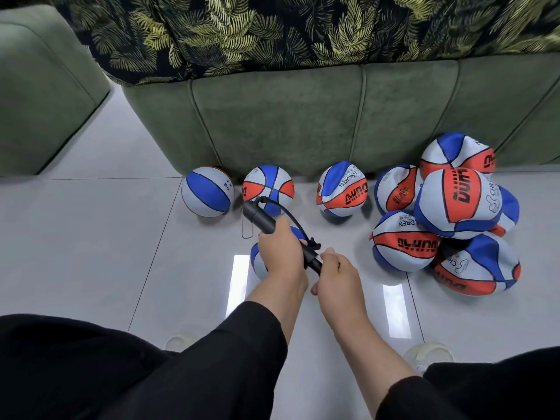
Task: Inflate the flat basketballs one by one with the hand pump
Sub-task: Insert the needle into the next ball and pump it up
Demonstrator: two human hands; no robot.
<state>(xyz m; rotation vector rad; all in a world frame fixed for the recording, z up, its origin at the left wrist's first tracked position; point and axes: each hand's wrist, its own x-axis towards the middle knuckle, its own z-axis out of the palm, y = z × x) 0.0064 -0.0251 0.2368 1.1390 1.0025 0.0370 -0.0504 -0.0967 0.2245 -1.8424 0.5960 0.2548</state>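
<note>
Basketballs lie on the floor [121, 237] along the sofa [303, 122] front: three round ones [268, 184] in a row, a crumpled flat heap [457, 204] toward the right. One ball [259, 262] sits under the hands, mostly hidden. The left hand [281, 247] grasps the pump [263, 219] barrel; the right hand [336, 274] is wrapped on its handle end. A black hose [295, 219] loops from the far end back toward the hidden ball, probably plugged into its valve. Pumping this ball seems the step in hand; next comes steady strokes with the barrel held firm.
</note>
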